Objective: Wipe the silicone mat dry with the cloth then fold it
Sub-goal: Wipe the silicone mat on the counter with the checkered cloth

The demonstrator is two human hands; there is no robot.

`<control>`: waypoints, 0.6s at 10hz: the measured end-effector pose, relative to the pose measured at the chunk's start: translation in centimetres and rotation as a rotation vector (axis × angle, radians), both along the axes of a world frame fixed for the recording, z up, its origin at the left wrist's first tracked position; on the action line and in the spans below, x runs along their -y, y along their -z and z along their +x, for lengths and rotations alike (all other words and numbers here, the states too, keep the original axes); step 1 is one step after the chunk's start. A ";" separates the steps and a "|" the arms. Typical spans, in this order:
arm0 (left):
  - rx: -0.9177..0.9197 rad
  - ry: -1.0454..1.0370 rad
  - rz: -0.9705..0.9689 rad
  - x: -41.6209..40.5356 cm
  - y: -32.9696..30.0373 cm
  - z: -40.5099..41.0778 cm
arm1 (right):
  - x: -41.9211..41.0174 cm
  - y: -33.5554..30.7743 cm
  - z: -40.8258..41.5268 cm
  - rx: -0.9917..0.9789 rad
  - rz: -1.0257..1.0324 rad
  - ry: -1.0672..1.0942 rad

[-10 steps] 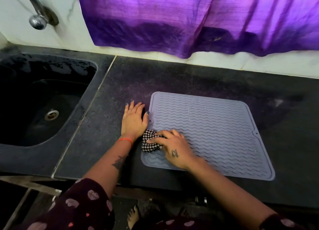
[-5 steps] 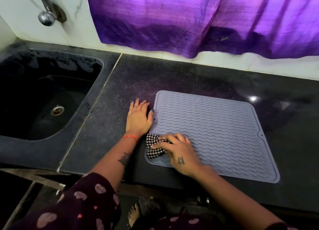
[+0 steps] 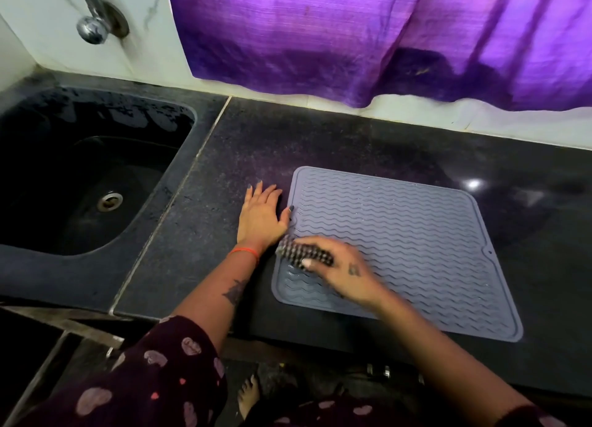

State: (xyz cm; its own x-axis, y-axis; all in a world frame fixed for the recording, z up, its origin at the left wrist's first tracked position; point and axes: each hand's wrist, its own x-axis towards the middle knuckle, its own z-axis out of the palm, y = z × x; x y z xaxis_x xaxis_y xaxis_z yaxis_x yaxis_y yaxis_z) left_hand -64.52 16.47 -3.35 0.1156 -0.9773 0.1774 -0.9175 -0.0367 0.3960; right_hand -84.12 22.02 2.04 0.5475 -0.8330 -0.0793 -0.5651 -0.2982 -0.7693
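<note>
On the dark stone desk (image 3: 256, 132) lies the grey ribbed silicone mat (image 3: 400, 250); right hand (image 3: 346, 273) grips the checked cloth (image 3: 304, 255) there, left hand (image 3: 261, 216) flat, thumb pinning its edge. Wipe in overlapping rows, pressing into grooves.

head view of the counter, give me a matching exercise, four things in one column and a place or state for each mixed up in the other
Things
1. silicone mat
2. cloth
3. left hand
4. tap

Places or states
A. bunched up in the right hand
B. on the wall above the sink
C. lying unfolded on the dark counter
D. flat on the counter, thumb at the mat's left edge

Pairs: 1-C, 2-A, 3-D, 4-B
</note>
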 end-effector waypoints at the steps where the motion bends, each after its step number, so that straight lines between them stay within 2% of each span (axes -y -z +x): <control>1: 0.015 -0.003 -0.007 0.0 0.0 -0.1 | -1.7 2.2 1.2 -0.251 -0.375 -0.171; 3: 0.033 -0.008 -0.013 -0.1 0.1 0.0 | -1.0 0.3 1.0 -0.326 -0.380 -0.262; 4: 0.033 -0.008 -0.015 -0.1 0.1 0.0 | -2.1 0.4 0.7 -0.351 -0.469 -0.246; 5: 0.035 -0.009 -0.006 -0.2 0.2 -0.1 | -1.8 0.4 0.7 -0.364 -0.411 -0.251; 6: 0.029 -0.001 -0.008 -0.3 0.0 -0.1 | -0.1 -0.8 0.5 -0.369 -0.244 -0.329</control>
